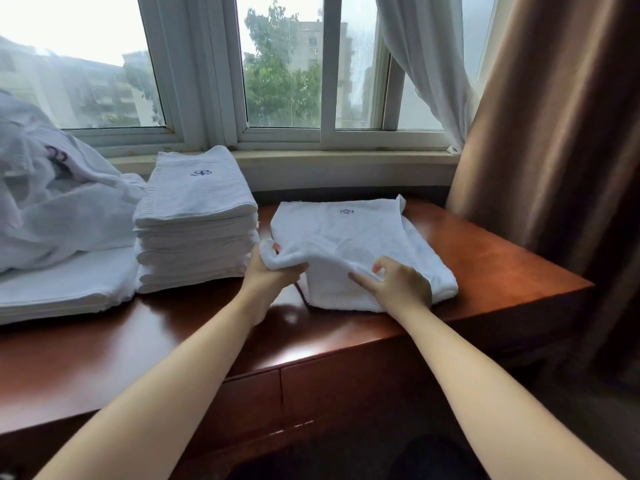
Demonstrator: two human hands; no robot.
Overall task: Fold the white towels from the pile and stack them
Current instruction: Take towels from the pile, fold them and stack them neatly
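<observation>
A partly folded white towel (360,251) lies on the reddish-brown wooden counter (502,271), right of centre, with a small blue emblem near its far edge. The left hand (266,271) grips the towel's near-left corner, fingers curled round a bunched fold of cloth lifted slightly off the counter. The right hand (398,282) rests on the towel's near edge, index finger stretched out flat toward the left across the fabric, thumb raised, the other fingers loosely bent; it seems to press rather than grasp. The towel thus lies between and beyond both hands, reaching away toward the window (284,64). Just left of the left hand stands a tall stack of folded towels (197,230), also marked with a blue emblem on top. Further left a loose pile of white towels (52,209) sits heaped on flat white cloth. A brown curtain (554,133) hangs at the right.
</observation>
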